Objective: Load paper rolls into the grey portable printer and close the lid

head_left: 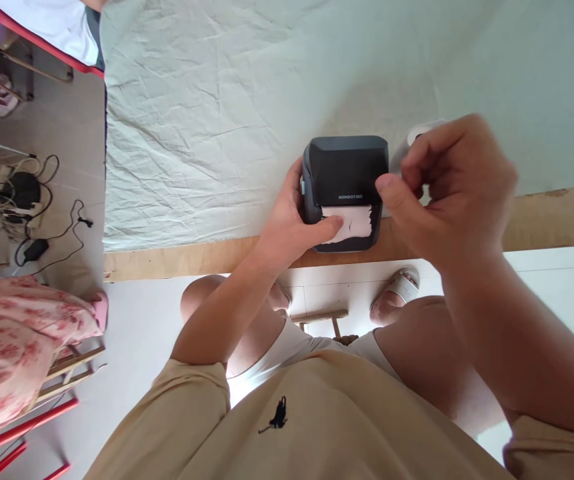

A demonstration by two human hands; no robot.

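A dark grey label printer [349, 167] with a glossy black lid stands near the table's front edge. From its front slot a piece of white paper [359, 223] with ragged side edges sticks out. My left hand [289, 227] grips the printer's left side, its thumb lying on the paper. My right hand [459, 187] hovers at the printer's right edge, fingers curled and thumb close to the index finger; whether anything is between them is hidden. Behind those fingers a white paper roll [415, 135] is partly visible.
A wrinkled pale green cloth [191, 133] covers the table, leaving a wooden edge [177, 258] bare. Cables and a black adapter [35, 250] lie on the floor at left. A pink floral cloth [21, 340] drapes there, and someone's white garment [67, 27] shows top left.
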